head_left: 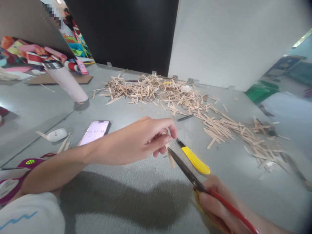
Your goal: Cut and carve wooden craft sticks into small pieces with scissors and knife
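My left hand (156, 138) reaches in from the left above the middle of the table, thumb and fingers pinched together. A thin pale wooden stick (172, 160) sticks out below its fingertips. My right hand (219, 198), at the lower right, grips a pair of scissors (186, 172) with dark blades and red handles. The blades look nearly closed, their tips beside the stick and close to my left fingertips. Just beyond the blades lies a yellow utility knife (196, 160) on the table.
A long heap of wooden sticks (146, 91) spreads along the back and right. A phone with a timer (96, 130), a white mouse (57, 135) and a pale tumbler (67, 83) stand left. Black and white panels (209, 42) rise behind. A dark pen-like rod (185, 118) lies before the heap.
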`<state>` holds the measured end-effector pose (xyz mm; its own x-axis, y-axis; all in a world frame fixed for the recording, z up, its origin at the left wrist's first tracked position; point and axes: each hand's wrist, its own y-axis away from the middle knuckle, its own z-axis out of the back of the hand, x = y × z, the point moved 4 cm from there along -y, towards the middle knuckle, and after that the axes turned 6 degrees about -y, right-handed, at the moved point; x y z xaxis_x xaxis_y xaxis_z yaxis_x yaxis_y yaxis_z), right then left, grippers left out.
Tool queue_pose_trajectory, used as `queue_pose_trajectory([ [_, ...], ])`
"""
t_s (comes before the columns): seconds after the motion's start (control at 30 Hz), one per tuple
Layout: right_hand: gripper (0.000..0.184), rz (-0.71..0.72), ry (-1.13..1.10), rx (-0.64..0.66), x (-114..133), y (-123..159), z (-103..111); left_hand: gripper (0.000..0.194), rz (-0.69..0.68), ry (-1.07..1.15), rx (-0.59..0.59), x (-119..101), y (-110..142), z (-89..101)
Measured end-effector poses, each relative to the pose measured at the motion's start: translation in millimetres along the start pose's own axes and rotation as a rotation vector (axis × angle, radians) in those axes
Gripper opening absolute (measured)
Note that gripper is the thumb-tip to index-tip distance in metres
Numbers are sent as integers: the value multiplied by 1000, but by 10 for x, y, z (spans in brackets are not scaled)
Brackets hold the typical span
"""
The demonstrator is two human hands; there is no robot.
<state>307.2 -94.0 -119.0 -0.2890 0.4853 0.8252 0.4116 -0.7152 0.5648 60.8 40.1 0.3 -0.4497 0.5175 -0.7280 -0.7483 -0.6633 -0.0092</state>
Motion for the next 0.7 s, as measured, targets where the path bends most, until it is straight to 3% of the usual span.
queue_pose_trajectory([
  [0.1,66,-47,5,35,-31,-24,1,12,3,9,8,7,0,5],
  [0.23,63,-5,-21,-73,-24,-14,15,11,-5,60,13,28,-7,3],
  [0.47,72,48,-1,-175,-5,-47,-16,21,32,384,-85,94,-126,-123],
  [0.6,76,122,-6,-103,107,-88,-47,38,32,514,-74,138,-176,-252],
  [0.7,78,120,-16,-67,103,-89,-60,40,19,505,-70,141,-167,-280],
])
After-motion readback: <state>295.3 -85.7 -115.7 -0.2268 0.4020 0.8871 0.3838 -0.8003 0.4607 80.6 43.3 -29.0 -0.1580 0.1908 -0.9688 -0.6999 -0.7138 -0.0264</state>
